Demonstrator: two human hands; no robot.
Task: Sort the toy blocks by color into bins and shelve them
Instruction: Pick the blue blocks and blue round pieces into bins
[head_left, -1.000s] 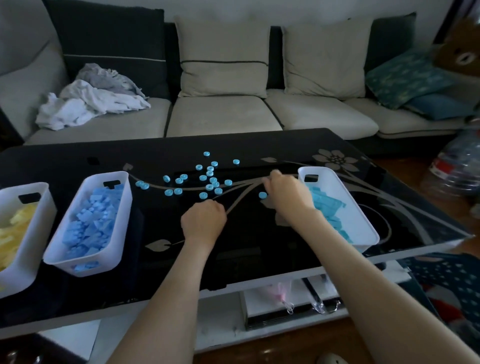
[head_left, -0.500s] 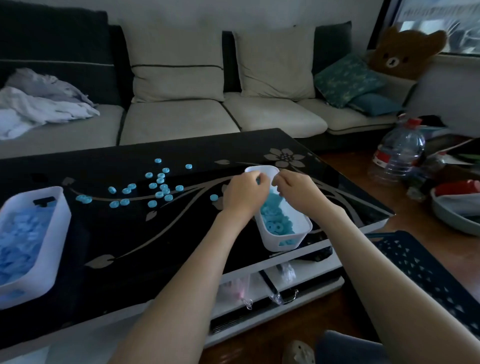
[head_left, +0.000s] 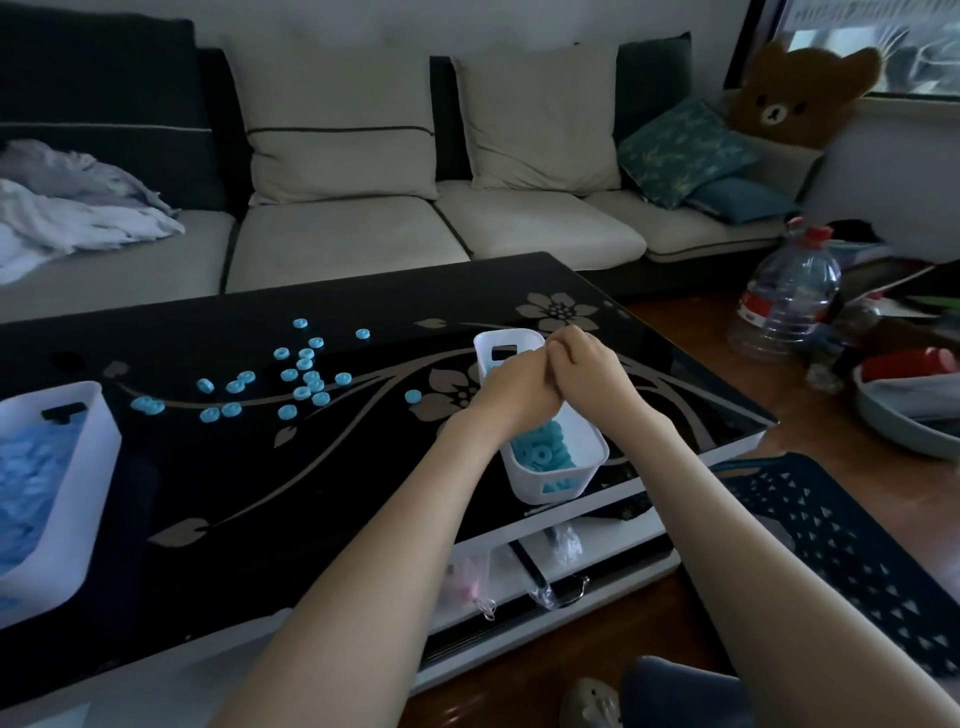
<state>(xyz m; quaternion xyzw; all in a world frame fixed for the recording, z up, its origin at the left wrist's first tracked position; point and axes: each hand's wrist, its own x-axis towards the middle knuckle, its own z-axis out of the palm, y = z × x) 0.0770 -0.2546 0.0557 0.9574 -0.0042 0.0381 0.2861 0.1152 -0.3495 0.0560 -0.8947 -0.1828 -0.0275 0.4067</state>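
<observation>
A small white bin (head_left: 546, 484) stands near the right end of the black glass table (head_left: 291, 499). It holds turquoise ring blocks (head_left: 540, 455). My left hand (head_left: 511, 387) and my right hand (head_left: 584, 366) hover over the bin's middle, touching each other, fingers curled downward. Anything inside them is hidden. Several more turquoise rings (head_left: 306, 379) lie scattered on the table to the left. One lone ring (head_left: 413, 396) lies closer to the bin. Another white bin (head_left: 96, 441) at the left edge holds light blue blocks (head_left: 31, 478).
A sofa (head_left: 343, 244) with cushions and a heap of cloth (head_left: 67, 208) runs behind the table. Right of the table on the floor are a large water bottle (head_left: 784, 301), a grey basin (head_left: 904, 421) and a dark perforated basket (head_left: 831, 540). A lower shelf (head_left: 519, 577) lies under the tabletop.
Both hands left the scattered rings and came together over the right bin; half a second ago they were slightly apart, now they touch. The view has swung right.
</observation>
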